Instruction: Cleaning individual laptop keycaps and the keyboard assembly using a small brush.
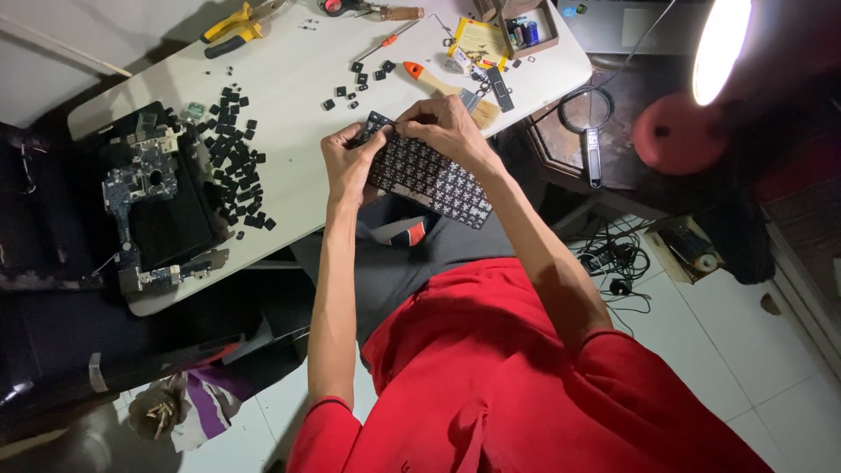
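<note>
A black laptop keyboard (431,180) with its keycaps off lies tilted over the table's near edge. My left hand (352,162) grips its left end, thumb and fingers pinched at the top corner. My right hand (445,127) rests on the upper edge, fingertips pressing at the same corner beside the left hand. A pile of loose black keycaps (236,158) lies to the left on the white table (289,79). A few more keycaps (359,81) sit just beyond the keyboard.
An opened laptop chassis with a bare circuit board (144,188) lies at the table's left end. A wooden-handled brush (442,86), screwdrivers (385,39), yellow pliers (232,31) and a small parts box (526,26) lie at the back. A lit red lamp (692,114) stands at right.
</note>
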